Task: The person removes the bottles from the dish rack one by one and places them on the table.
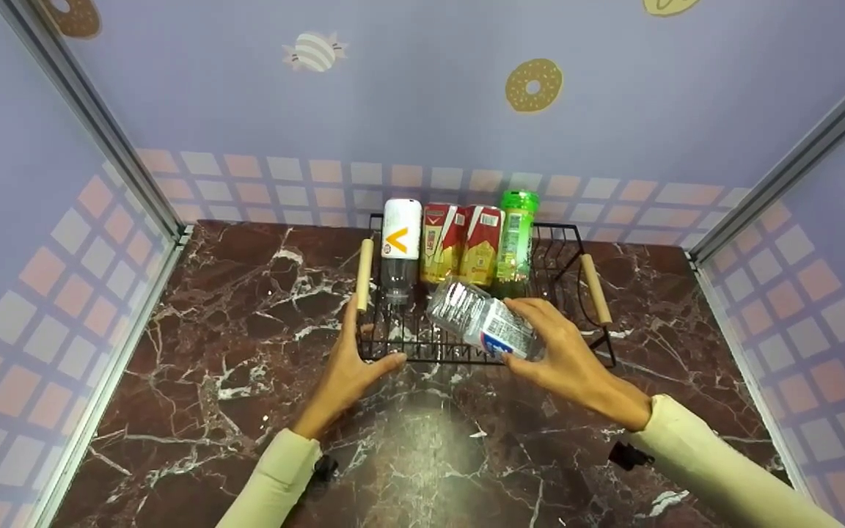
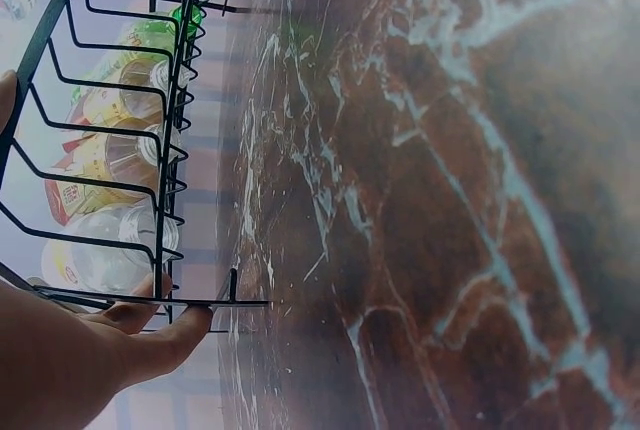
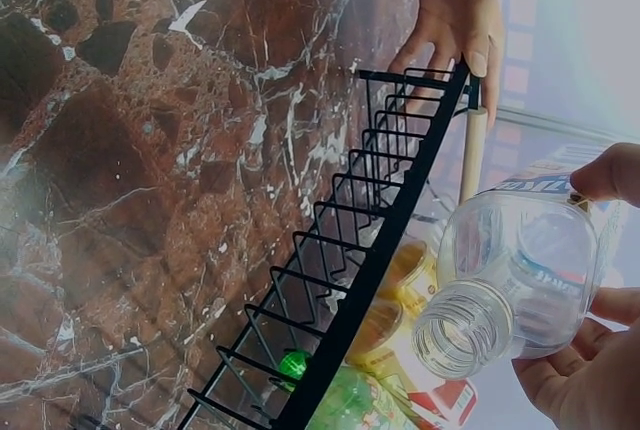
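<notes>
My right hand (image 1: 568,359) grips a clear plastic bottle (image 1: 461,308) with a blue and white label, tilted over the black wire basket (image 3: 398,225). In the right wrist view its threaded neck shows no cap and points down to the left. At the basket's left end, my left hand (image 1: 343,372) holds the front corner, thumb at the front rim and fingers along the side by the wooden handle (image 1: 364,275). Inside the basket stand a white-labelled bottle (image 1: 402,231) with an orange mark, two red and yellow bottles (image 1: 443,242) and a green bottle (image 1: 516,235).
The basket stands on a dark red marbled surface (image 1: 246,381), near the patterned back wall (image 1: 422,95). Another wooden handle (image 1: 595,289) is at the basket's right end. Side walls (image 1: 41,242) close in the left and right.
</notes>
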The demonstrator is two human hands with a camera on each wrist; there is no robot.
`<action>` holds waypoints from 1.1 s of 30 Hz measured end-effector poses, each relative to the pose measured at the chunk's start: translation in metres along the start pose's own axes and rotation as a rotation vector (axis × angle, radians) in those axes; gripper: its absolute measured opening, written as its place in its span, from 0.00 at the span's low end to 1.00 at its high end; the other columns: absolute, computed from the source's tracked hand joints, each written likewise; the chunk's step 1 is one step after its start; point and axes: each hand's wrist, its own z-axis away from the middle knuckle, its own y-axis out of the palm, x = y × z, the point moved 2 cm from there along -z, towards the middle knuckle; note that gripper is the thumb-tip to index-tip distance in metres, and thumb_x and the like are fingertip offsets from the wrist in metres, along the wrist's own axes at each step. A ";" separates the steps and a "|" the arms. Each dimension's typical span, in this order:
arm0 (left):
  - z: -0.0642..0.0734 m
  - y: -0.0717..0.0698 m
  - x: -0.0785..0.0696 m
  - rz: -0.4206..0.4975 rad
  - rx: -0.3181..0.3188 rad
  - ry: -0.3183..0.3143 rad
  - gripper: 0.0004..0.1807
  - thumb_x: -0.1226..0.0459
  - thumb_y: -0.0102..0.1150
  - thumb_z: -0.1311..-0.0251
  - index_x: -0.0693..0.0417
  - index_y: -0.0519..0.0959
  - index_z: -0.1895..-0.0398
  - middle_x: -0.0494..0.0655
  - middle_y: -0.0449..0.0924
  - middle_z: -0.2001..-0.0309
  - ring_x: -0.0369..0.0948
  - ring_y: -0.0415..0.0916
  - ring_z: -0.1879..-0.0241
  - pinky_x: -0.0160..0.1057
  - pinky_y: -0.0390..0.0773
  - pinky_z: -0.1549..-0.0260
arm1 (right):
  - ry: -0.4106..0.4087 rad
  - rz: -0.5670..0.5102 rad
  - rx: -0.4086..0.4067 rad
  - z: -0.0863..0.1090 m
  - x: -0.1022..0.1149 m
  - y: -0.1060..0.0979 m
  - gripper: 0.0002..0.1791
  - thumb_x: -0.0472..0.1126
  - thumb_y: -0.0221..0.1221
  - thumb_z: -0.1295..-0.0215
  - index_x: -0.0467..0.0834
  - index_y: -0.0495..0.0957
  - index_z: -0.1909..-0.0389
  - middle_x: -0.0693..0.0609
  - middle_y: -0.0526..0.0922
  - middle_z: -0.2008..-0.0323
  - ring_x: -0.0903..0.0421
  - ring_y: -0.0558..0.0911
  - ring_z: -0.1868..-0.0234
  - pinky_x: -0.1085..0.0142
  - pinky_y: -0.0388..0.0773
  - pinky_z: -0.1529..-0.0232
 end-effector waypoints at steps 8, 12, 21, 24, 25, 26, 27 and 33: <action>0.000 0.001 0.000 0.017 0.006 -0.020 0.75 0.53 0.88 0.46 0.39 0.39 0.07 0.74 0.70 0.26 0.65 0.71 0.26 0.75 0.71 0.30 | -0.023 0.019 0.004 0.001 0.002 0.002 0.43 0.32 0.78 0.45 0.29 0.75 0.27 0.36 0.81 0.34 0.40 0.82 0.35 0.46 0.86 0.36; 0.000 0.001 0.000 0.018 -0.004 -0.015 0.74 0.53 0.88 0.45 0.41 0.39 0.07 0.73 0.72 0.28 0.64 0.72 0.27 0.74 0.70 0.29 | -0.032 0.022 0.005 0.003 0.004 0.002 0.43 0.32 0.78 0.45 0.29 0.75 0.27 0.36 0.81 0.34 0.40 0.82 0.36 0.46 0.86 0.37; -0.001 0.002 -0.002 0.061 -0.010 -0.027 0.75 0.53 0.88 0.47 0.43 0.39 0.07 0.68 0.50 0.13 0.67 0.60 0.19 0.74 0.61 0.23 | -0.030 0.021 0.018 0.006 0.006 0.002 0.44 0.33 0.77 0.45 0.31 0.74 0.26 0.37 0.80 0.33 0.41 0.82 0.36 0.50 0.88 0.40; 0.000 0.001 -0.007 0.012 -0.014 -0.017 0.75 0.52 0.88 0.45 0.45 0.39 0.07 0.61 0.40 0.10 0.66 0.51 0.15 0.72 0.54 0.20 | -0.009 0.014 0.030 0.006 0.006 0.002 0.44 0.33 0.78 0.45 0.31 0.74 0.26 0.36 0.80 0.33 0.41 0.81 0.36 0.53 0.89 0.42; 0.000 0.001 -0.009 -0.007 -0.015 -0.009 0.74 0.53 0.87 0.45 0.47 0.39 0.07 0.61 0.39 0.10 0.66 0.49 0.15 0.71 0.51 0.19 | -0.006 0.015 0.034 0.006 0.007 0.003 0.45 0.33 0.78 0.45 0.31 0.74 0.25 0.36 0.80 0.33 0.41 0.81 0.36 0.53 0.89 0.42; 0.000 0.000 -0.010 -0.028 -0.014 0.001 0.74 0.52 0.87 0.45 0.49 0.40 0.07 0.61 0.39 0.10 0.65 0.47 0.14 0.71 0.49 0.18 | -0.006 0.017 0.036 0.006 0.007 0.003 0.44 0.34 0.78 0.45 0.32 0.74 0.25 0.36 0.80 0.33 0.41 0.81 0.36 0.52 0.88 0.41; 0.000 -0.001 -0.012 -0.047 -0.013 0.008 0.74 0.51 0.87 0.45 0.51 0.40 0.08 0.62 0.39 0.10 0.64 0.46 0.14 0.71 0.49 0.18 | -0.008 0.018 0.039 0.006 0.007 0.003 0.45 0.34 0.78 0.45 0.32 0.74 0.25 0.36 0.80 0.33 0.41 0.81 0.36 0.51 0.88 0.40; 0.004 -0.007 -0.021 -0.120 0.012 0.027 0.73 0.52 0.88 0.46 0.56 0.44 0.08 0.64 0.41 0.11 0.65 0.46 0.14 0.72 0.50 0.19 | -0.016 0.021 0.043 0.007 0.008 0.005 0.44 0.34 0.78 0.45 0.31 0.75 0.26 0.37 0.80 0.33 0.40 0.81 0.36 0.48 0.88 0.39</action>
